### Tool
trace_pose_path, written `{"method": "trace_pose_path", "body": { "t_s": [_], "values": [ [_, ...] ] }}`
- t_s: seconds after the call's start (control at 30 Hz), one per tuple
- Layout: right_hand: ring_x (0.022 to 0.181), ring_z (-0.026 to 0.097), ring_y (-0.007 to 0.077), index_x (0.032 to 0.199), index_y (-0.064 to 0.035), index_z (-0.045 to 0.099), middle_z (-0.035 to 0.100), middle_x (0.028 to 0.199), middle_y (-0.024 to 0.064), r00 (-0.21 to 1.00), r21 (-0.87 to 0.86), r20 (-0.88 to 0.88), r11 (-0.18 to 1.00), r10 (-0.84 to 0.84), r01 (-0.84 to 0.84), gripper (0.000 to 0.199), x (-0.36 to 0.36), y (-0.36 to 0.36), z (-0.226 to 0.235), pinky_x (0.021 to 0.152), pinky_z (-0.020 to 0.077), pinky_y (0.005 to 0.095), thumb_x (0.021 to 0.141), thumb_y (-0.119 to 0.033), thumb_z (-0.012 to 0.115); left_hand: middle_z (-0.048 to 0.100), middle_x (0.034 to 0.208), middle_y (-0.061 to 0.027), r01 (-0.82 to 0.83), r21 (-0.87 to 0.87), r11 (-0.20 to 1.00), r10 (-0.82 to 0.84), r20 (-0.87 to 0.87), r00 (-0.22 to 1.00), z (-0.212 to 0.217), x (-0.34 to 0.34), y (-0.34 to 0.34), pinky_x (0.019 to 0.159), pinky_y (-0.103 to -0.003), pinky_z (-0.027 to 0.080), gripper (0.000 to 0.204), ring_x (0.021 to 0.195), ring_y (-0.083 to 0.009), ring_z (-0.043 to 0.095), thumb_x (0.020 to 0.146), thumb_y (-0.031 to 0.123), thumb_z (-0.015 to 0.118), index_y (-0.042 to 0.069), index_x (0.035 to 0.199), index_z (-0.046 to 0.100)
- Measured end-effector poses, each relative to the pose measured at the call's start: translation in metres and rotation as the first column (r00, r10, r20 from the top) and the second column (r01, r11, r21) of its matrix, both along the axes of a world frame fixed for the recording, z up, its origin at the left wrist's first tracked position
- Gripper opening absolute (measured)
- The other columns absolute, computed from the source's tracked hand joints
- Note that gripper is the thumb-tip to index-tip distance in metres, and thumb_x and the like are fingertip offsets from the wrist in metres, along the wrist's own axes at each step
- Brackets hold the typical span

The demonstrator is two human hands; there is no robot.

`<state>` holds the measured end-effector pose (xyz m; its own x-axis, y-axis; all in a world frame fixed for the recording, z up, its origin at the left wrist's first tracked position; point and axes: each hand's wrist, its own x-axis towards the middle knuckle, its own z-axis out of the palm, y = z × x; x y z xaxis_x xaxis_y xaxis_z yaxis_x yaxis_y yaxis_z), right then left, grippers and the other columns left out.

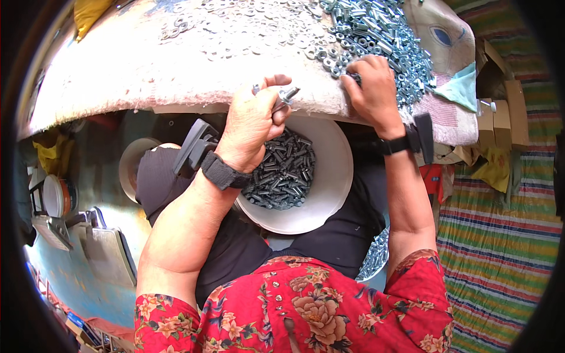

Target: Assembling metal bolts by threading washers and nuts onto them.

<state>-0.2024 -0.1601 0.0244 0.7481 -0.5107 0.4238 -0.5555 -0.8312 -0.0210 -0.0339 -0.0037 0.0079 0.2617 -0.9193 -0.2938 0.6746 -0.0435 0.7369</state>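
Note:
My left hand (250, 120) is closed over the near edge of the cloth-covered table, gripping a metal bolt (288, 96) with a washer-like collar. The end of another small metal piece (256, 89) shows by its knuckles. My right hand (374, 88) rests at the near edge of a heap of bolts (382, 35), its fingers curled down. A dark metal piece (355, 77) shows at its fingertips, too covered to name. Beside those fingers lie loose hex nuts (329, 62). Below, a white bucket (336, 176) between my legs holds many dark metal bolts or sleeves (282, 170).
Flat washers (235, 41) lie scattered across the pale table cover (118, 76). A light-blue cloth (460, 88) hangs at its right corner. By my right leg stands a container of shiny fasteners (376, 256). Cardboard boxes (517, 115) stand at right, above striped sheeting (500, 259).

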Motion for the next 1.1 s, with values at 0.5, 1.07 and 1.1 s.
{"method": "trace_pose_path", "body": {
  "t_s": [0.5,1.07,1.1],
  "values": [
    [0.076,0.061,0.0243,0.095,-0.0013,0.058,0.061,0.084,0.0113,0.875,0.464,0.426,0.774,0.231,-0.431,0.022,0.038,0.082,0.023,0.067,0.0479,0.0300,0.074,0.002,0.062,0.052,0.072,0.0034,0.008,-0.054,0.999,0.009,0.304,0.953,-0.008,0.000,0.001,0.039,-0.015,0.028,0.022,0.051,-0.0008,0.040,0.089,0.016,0.045,0.004,0.106,0.053],
    [0.080,0.054,0.0346,0.090,-0.0006,0.051,0.053,0.085,0.0168,0.848,0.412,0.411,0.762,0.334,-0.499,0.018,0.030,0.087,0.027,0.068,0.0446,0.0400,0.075,-0.001,0.060,0.046,0.067,0.0068,0.122,-0.033,0.992,-0.114,0.179,0.977,0.000,-0.003,0.004,0.038,-0.014,0.026,0.016,0.048,0.0007,0.036,0.088,0.017,0.051,0.007,0.100,0.052],
    [0.082,0.054,0.0346,0.092,-0.0005,0.051,0.053,0.087,0.0168,0.828,0.390,0.412,0.749,0.379,-0.536,0.020,0.026,0.085,0.029,0.070,0.0446,0.0399,0.074,0.000,0.060,0.046,0.066,0.0064,0.200,-0.040,0.979,-0.194,0.134,0.972,0.003,-0.001,0.003,0.038,-0.014,0.025,0.015,0.048,0.0004,0.036,0.088,0.016,0.049,0.007,0.099,0.052]
  ]
}}
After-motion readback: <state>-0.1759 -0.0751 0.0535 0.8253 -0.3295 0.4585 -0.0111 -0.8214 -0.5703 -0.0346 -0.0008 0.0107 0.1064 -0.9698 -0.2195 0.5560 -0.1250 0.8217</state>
